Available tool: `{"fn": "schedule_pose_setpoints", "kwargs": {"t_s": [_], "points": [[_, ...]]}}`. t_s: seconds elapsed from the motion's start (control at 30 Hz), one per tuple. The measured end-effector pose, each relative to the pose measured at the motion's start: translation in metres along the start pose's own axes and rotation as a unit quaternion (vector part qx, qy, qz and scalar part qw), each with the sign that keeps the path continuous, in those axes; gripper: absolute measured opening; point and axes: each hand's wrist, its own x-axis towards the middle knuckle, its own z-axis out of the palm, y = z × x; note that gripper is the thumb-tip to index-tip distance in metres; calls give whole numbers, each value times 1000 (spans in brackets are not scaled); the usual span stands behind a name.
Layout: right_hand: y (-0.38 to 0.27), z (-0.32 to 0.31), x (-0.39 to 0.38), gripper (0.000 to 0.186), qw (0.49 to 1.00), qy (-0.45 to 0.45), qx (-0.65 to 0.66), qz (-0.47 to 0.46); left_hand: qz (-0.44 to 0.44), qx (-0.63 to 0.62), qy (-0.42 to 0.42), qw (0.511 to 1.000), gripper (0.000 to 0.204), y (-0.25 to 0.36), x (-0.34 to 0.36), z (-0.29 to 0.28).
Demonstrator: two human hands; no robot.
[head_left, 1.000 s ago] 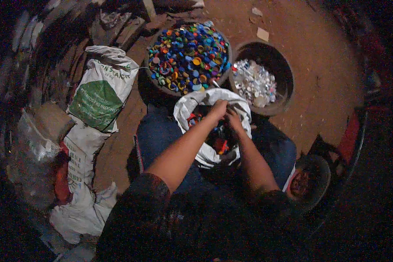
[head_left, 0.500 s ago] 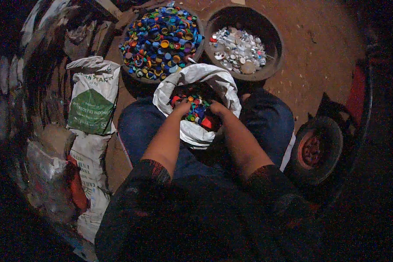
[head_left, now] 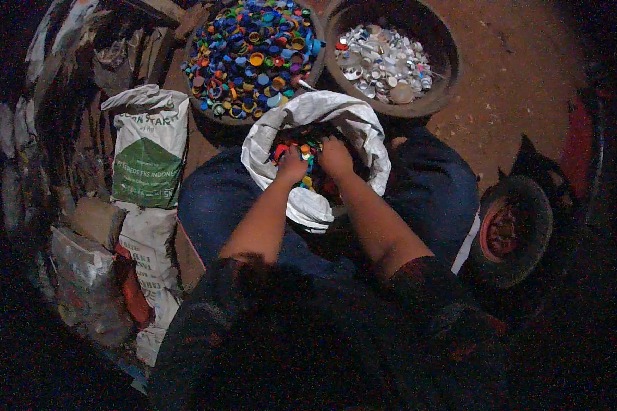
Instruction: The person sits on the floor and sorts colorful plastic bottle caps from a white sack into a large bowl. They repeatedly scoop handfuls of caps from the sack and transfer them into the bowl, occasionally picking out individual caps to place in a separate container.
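Between my knees stands a white woven sack (head_left: 353, 113) with its rim rolled down, holding plastic bottle caps (head_left: 307, 152) in red, orange, green and yellow. Both my hands reach inside it. My left hand (head_left: 293, 166) is on the left of the caps, its fingers curled down among them. On the right, close to the sack's inner wall, my right hand (head_left: 336, 159) has its fingers bent, tips pointing to the far side. Dim light and the caps hide both sets of fingertips, so what they hold does not show.
Beyond the sack, a round tub (head_left: 317, 58) is heaped with mostly blue caps. Beside it, another tub (head_left: 449, 75) holds white and clear caps. Printed sacks (head_left: 147, 151) and a filled bag (head_left: 89, 274) lie to my left. A small wheel (head_left: 514, 229) is at my right.
Both hands have shifted within the sack; the right hand has moved toward its far side and shows more of its back. The whole view has shifted slightly.
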Motion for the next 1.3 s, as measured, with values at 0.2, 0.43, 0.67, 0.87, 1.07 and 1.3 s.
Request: {"fn": "schedule_pose_setpoints", "kwargs": {"t_s": [0.2, 0.43, 0.67, 0.87, 1.07, 1.3], "points": [[-1, 28, 12, 53, 988, -57, 139, 33, -40, -205, 50, 977, 74, -5, 18, 10], [-15, 0, 11, 53, 970, -217, 106, 38, -85, -206, 41, 974, 69, -4, 15, 5], [-28, 10, -3, 40, 747, -319, 529, 248, -101, -546, -116, 824, 58, -32, 17, 23], [4, 5, 7, 38, 688, -324, 603, 240, -141, -529, -91, 832, 50, 20, -16, -21], [-5, -27, -1, 40, 685, -314, 623, 208, -99, -615, -63, 780, 43, 22, -42, -32], [-8, -66, -19, 40, 729, -286, 606, 141, 38, -628, -10, 777, 30, 72, -99, -71]]}}
